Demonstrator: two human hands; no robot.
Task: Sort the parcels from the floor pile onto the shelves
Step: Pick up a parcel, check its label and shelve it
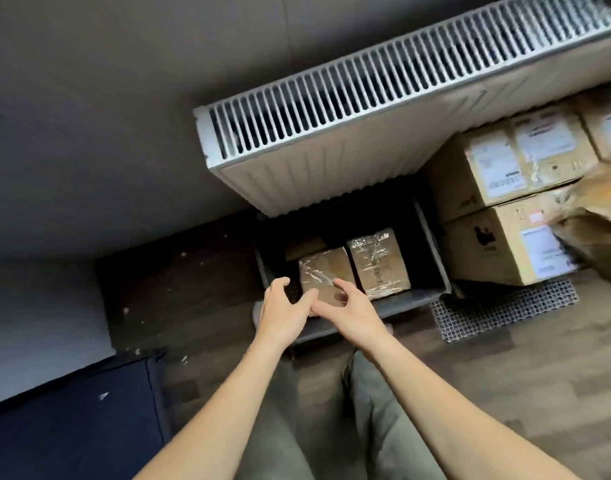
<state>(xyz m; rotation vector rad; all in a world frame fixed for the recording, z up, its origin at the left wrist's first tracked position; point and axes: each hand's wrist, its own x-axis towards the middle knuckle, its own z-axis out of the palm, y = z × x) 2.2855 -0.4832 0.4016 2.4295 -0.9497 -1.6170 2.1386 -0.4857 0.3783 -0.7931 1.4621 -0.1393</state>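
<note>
The left hand (286, 306) and the right hand (347, 308) are held out side by side, thumbs almost meeting, fingers spread and loosely curved; neither grasps anything. Directly beyond the fingertips lies the near parcel (326, 271), a small brown packet bound in shiny clear tape. The left hand's fingers hang just off its left edge, and the right hand's fingers overlap its near right corner (whether skin meets tape there I cannot tell). Just beside it on the right sits a second parcel (378, 263) of the same kind. Both lie in the bottom of a dark bin (415, 301), whose near rim passes under the hands. The bin stands on the wood-patterned floor (505, 393), its far part tucked beneath a white radiator (331, 168) on the wall. Right of the bin, two labelled cardboard boxes (484, 174) are stacked, the lower one resting on a mesh mat (498, 317).
</note>
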